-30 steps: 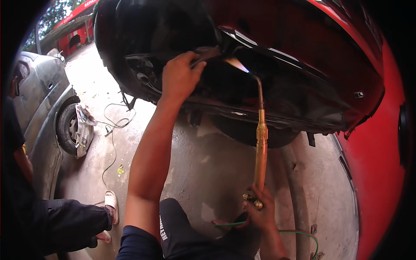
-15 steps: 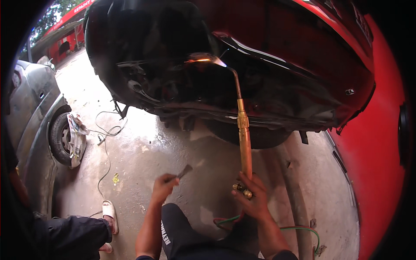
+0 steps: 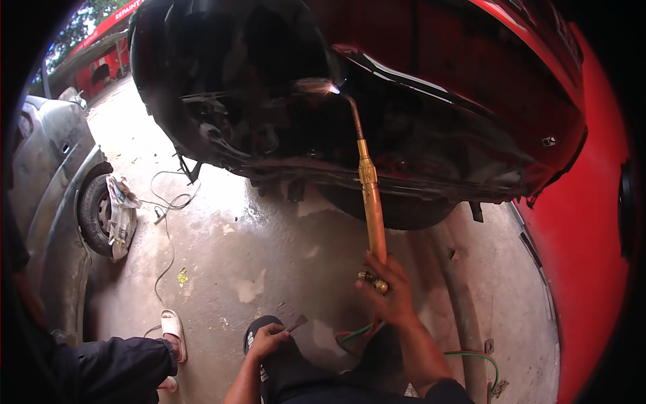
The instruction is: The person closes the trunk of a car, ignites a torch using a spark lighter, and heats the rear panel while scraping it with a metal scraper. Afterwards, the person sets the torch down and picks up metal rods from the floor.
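Note:
My right hand (image 3: pixel 390 291) is wrapped round the lower end of a brass gas torch (image 3: pixel 371 209), beside its valve knobs. The torch points up and away, and a small flame (image 3: pixel 331 88) burns at its bent tip, close to the underside of a dark car bumper (image 3: pixel 269 101). Low over my knee, my left hand (image 3: pixel 269 340) pinches a small flat scraper (image 3: pixel 296 323), its blade pointing up to the right. Red and green hoses (image 3: pixel 363 331) run behind my right forearm.
A grey car (image 3: pixel 54 168) with a paper-covered wheel (image 3: pixel 101 212) stands at the left. Another person's sandalled foot (image 3: pixel 173 330) is on the floor there, near a thin cable (image 3: pixel 167 252). A red panel (image 3: pixel 592 269) rises at the right. A tyre (image 3: pixel 417 214) sits under the bumper.
My left hand has dropped toward my knee with the scraper. The torch has shifted slightly left and up, and its flame looks shorter and less orange.

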{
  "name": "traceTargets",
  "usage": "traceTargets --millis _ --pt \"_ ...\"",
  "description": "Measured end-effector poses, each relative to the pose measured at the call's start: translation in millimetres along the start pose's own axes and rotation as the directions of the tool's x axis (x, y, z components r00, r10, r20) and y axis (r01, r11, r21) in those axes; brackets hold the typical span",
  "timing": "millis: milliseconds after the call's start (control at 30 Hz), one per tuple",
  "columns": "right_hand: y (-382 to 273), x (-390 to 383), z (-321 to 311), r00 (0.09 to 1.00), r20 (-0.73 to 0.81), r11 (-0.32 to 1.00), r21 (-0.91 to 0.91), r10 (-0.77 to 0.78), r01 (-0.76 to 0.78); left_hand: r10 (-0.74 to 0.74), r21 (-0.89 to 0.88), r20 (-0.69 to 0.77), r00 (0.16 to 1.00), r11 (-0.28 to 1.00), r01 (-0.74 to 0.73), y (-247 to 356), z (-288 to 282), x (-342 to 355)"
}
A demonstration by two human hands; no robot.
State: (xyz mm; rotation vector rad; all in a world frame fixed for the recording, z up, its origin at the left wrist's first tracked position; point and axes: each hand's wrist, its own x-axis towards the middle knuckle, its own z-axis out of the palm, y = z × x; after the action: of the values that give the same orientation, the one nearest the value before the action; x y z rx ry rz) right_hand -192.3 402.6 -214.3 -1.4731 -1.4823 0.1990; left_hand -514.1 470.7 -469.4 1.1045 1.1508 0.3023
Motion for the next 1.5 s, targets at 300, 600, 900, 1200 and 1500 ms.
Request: traceTargets --millis 300,600,900,1200,1500 --pt "2.8 -6.6 1.8 0.998 -0.048 1.0 -0.005 0.031 -0.031 0.009 -0.006 -0.031 0.999 1.0 -0.009 -1.2 -4.7 -0.3" --pt "-4.5 1.4 1.0 0.999 -0.028 0.999 0.044 0.033 -0.032 0.044 0.021 -0.045 0.998 0.999 -0.043 -4.2 0.3 -1.9" --pt "-4.4 22.7 13.7 0.998 0.054 0.998 0.053 0.037 -0.04 0.038 0.019 -0.06 0.997 0.999 -0.037 -7.1 4.3 2.4" --pt "-1.6 30.0 29.9 0.996 0.085 0.99 0.14 -0.022 0.01 0.022 0.034 -0.074 0.997 0.999 -0.019 -6.6 5.0 3.7" --pt "-2.6 29.2 32.3 0.996 0.09 0.987 0.163 -0.026 0.011 0.064 -0.03 -0.07 0.995 0.997 -0.066 -4.2 5.9 3.6"
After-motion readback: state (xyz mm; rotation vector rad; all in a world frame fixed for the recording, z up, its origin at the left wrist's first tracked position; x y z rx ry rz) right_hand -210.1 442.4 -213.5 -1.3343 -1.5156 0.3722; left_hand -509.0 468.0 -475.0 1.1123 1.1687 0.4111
